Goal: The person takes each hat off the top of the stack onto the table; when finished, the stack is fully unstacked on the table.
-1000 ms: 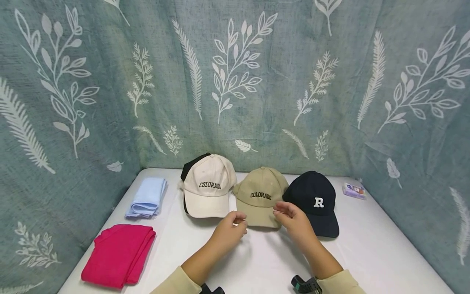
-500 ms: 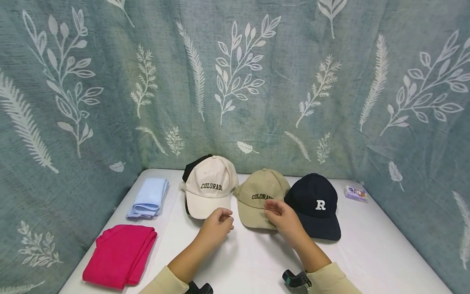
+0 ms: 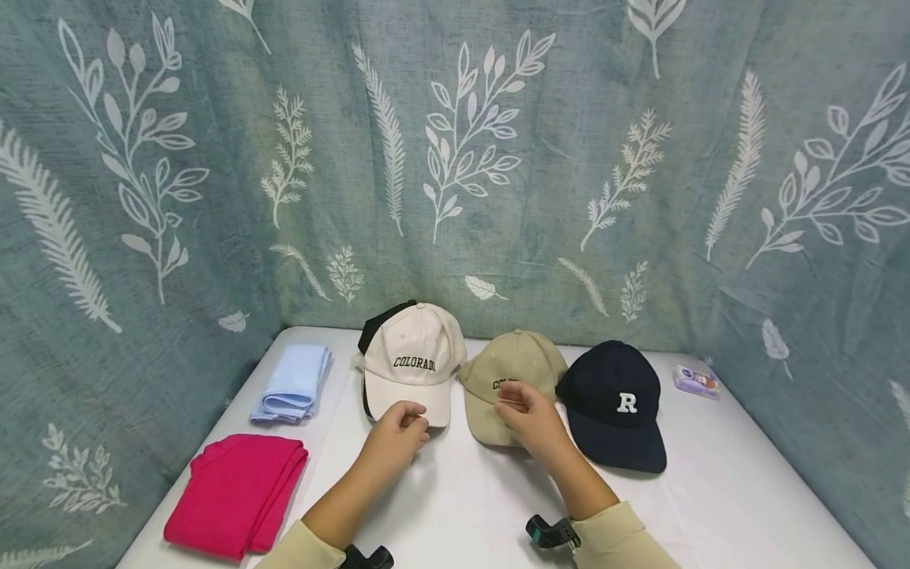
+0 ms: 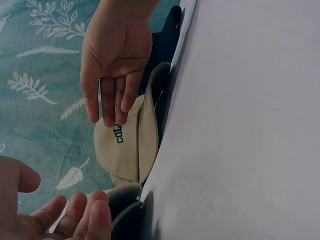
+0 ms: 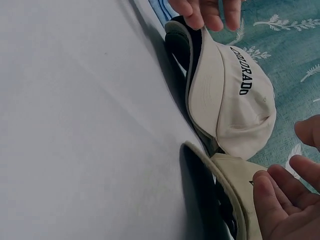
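Observation:
My left hand hovers at the brim of a cream baseball cap marked COLORADO, its fingers loosely bent and holding nothing. A black cap peeks out from behind and beneath the cream one. My right hand is in front of a khaki COLORADO cap, covering part of its lettering; the fingers are relaxed and grip nothing. In the right wrist view, the fingers overlap the khaki crown. A navy cap with a white R sits right beside the khaki one.
On the left of the white table lie a folded light blue cloth and a folded pink garment. At the back right corner is a small purple packet. A patterned green curtain hangs behind.
Both hands have drifted left: the left from beside the khaki cap's brim to the cream cap's brim, the right further across the khaki cap. The caps stay in place.

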The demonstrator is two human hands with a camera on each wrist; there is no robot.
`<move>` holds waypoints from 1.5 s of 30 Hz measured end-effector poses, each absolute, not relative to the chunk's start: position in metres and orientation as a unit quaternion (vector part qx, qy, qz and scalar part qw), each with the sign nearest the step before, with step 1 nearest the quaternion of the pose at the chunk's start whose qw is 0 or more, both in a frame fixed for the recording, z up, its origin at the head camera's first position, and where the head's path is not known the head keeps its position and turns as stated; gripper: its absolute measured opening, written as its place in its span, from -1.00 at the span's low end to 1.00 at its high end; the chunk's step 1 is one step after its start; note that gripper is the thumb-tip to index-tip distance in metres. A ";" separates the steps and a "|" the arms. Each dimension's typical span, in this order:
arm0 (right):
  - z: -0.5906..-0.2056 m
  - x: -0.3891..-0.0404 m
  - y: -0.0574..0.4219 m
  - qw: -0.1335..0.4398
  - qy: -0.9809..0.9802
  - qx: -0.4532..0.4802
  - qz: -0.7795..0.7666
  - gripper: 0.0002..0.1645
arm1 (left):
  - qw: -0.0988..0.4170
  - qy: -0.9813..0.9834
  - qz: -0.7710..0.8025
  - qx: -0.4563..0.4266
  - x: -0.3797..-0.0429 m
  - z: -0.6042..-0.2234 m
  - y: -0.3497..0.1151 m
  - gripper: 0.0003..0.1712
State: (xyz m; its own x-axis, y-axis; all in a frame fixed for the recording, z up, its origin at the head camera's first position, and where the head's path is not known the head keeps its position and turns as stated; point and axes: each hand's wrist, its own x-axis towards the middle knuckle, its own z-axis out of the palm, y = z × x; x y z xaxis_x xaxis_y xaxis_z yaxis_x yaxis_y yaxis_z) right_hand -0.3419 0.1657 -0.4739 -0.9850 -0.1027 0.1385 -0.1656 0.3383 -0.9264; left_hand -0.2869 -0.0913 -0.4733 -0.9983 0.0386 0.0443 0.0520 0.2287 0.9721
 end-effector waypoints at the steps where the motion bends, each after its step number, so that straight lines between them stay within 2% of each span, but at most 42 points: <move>1: -0.475 -0.343 0.164 0.027 -0.816 0.079 0.572 -0.49 | 0.008 -0.783 -0.622 -0.024 -0.287 -0.474 -0.093 -0.65; 25: -0.479 -0.372 0.123 0.003 -0.738 0.027 0.675 -0.48 | 0.064 -0.782 -0.617 0.060 -0.299 -0.481 -0.133 -0.68; 33: -0.474 -0.379 0.108 -0.006 -0.741 0.023 0.671 -0.49 | 0.077 -0.776 -0.619 0.090 -0.305 -0.490 -0.142 -0.59; 41: -0.489 -0.392 0.092 0.011 -0.739 0.009 0.674 -0.50 | 0.075 -0.741 -0.656 0.122 -0.312 -0.500 -0.149 -0.51; 45: -0.492 -0.400 0.083 -0.003 -0.717 -0.003 0.697 -0.48 | 0.075 -0.744 -0.653 0.116 -0.313 -0.502 -0.150 -0.45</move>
State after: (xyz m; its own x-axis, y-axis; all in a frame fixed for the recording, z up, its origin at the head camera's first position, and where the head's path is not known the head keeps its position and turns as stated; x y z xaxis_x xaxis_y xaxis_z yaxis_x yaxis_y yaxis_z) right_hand -0.4002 0.0829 -0.4923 -1.0000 0.0003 -0.0081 0.0081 0.0296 -0.9995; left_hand -0.3130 -0.1503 -0.5017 -0.9616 -0.2717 -0.0395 -0.0745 0.1195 0.9900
